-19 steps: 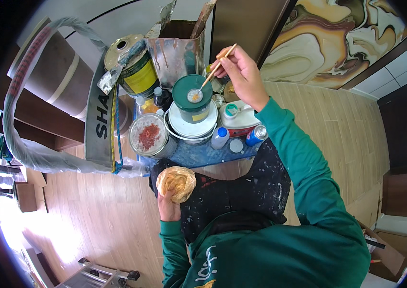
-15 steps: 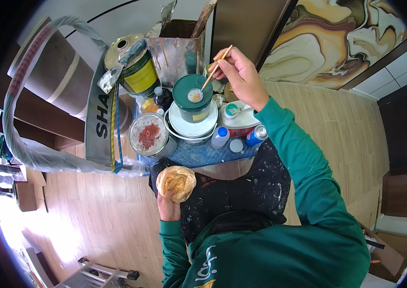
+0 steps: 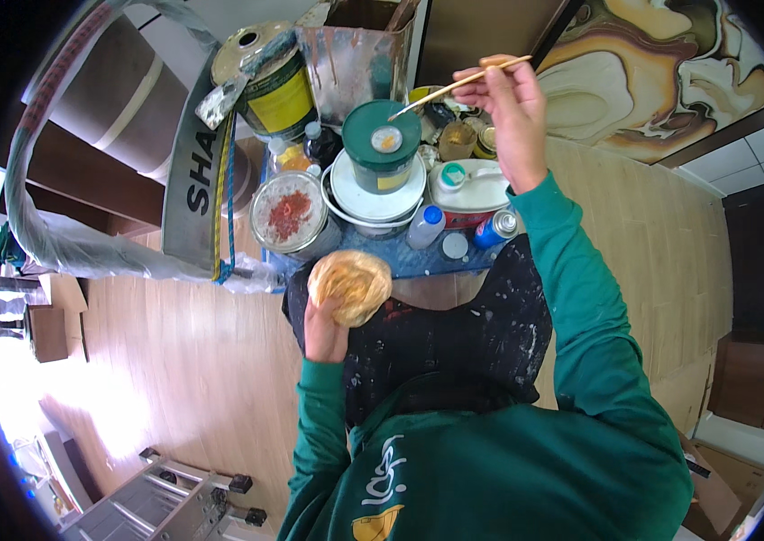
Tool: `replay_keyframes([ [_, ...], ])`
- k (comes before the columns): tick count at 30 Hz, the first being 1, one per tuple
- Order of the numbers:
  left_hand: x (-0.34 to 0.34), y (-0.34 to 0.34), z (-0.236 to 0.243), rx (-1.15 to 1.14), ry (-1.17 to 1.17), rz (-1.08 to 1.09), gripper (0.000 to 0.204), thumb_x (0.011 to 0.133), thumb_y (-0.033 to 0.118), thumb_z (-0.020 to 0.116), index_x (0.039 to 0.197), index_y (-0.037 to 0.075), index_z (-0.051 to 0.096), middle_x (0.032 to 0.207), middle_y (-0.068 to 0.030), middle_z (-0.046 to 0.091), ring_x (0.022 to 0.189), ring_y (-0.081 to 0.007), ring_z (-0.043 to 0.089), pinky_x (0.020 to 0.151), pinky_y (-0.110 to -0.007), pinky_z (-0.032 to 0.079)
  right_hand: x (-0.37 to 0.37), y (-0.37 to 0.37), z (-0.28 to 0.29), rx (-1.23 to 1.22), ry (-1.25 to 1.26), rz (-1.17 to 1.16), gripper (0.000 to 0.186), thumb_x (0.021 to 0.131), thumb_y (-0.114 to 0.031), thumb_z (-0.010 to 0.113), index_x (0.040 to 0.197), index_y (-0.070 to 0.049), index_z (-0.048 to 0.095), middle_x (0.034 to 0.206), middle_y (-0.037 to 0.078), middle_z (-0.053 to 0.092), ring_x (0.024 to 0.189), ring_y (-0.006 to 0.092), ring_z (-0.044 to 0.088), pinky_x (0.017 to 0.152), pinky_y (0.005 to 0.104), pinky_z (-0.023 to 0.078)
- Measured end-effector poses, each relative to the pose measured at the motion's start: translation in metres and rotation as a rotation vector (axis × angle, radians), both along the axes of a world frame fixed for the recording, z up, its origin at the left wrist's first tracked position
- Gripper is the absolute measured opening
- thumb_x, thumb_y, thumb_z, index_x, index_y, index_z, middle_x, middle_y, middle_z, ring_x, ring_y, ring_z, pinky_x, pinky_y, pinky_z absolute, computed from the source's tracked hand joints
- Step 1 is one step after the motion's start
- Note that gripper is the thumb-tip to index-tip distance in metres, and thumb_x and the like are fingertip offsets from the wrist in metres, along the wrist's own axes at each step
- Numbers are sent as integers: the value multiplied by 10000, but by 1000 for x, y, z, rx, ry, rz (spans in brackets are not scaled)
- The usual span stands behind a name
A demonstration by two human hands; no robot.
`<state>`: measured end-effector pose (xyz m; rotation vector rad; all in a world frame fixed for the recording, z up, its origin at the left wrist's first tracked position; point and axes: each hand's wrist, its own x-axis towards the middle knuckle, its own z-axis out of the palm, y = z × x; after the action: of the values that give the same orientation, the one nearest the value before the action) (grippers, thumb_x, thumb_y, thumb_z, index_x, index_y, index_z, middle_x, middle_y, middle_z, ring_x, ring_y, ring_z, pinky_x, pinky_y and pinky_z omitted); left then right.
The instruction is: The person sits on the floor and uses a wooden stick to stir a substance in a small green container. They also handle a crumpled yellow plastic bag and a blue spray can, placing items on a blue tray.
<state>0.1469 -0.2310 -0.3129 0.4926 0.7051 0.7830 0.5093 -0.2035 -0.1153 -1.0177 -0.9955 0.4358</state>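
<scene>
My right hand [image 3: 510, 106] pinches a thin paintbrush [image 3: 443, 90] near the rear of its light wooden handle. Its tip hovers just above a green lidded tub [image 3: 364, 123], apart from a small clear lid [image 3: 386, 140] with an orange-yellow smear lying on top. The tub stands on a white bucket lid [image 3: 355, 203]. Over my left thigh, my left hand [image 3: 326, 329] grips a round, yellowish bowl-like thing covered in crinkled plastic [image 3: 355, 281]. Its thumb presses on the near side; whatever lies beneath the plastic is hidden.
Paint-stained cans and bottles crowd a blue platform [image 3: 391, 257]: a red-smeared tin [image 3: 290, 216], a blue-capped bottle [image 3: 425, 227], a spray can [image 3: 494, 230], a white jug [image 3: 483, 189]. Behind stands a square metal tin [image 3: 346, 68]. A plastic-wrapped frame [image 3: 17, 180] rises left; a ladder [image 3: 156, 505] lies lower left.
My right hand has drawn the paintbrush up and right, lifting its tip off the small lid and tilting it flatter. My left hand and the plastic-covered thing have shifted up and slightly right in view.
</scene>
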Motion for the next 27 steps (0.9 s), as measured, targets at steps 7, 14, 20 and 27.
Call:
replay_keyframes([
  [7, 78, 1, -54, -170, -74, 47, 587, 906, -102, 447, 1487, -26, 472, 1432, -196, 603, 1308, -363, 621, 1124, -497, 517, -10, -40, -3, 42, 120, -75, 191, 1131, -161, 500, 1217, -1, 558, 1100, 228, 737, 924, 233, 743, 860, 358, 626],
  [14, 146, 8, -126, -323, 304, 396, 472, 951, 4, 533, 1420, 45, 563, 1402, -199, 617, 1209, -375, 683, 1037, -467, 562, -8, -63, -11, 62, 163, -89, 188, 1129, -161, 506, 1232, -13, 558, 1117, 235, 730, 949, 248, 738, 871, 365, 616],
  [20, 161, 24, -172, -421, 423, 652, 538, 899, 146, 657, 1402, 0, 538, 1286, -196, 652, 1088, -374, 695, 919, -520, 597, -7, -70, -16, 64, 168, -87, 186, 1126, -158, 515, 1226, -7, 557, 1100, 231, 734, 931, 249, 744, 858, 364, 623],
  [27, 162, 49, -163, -336, 470, 617, 720, 838, 236, 780, 1438, 1, 461, 1372, -238, 575, 1099, -365, 661, 912, -502, 595, -6, -69, -19, 66, 186, -88, 181, 1122, -158, 527, 1210, -6, 569, 1098, 225, 735, 923, 247, 742, 855, 367, 625],
])
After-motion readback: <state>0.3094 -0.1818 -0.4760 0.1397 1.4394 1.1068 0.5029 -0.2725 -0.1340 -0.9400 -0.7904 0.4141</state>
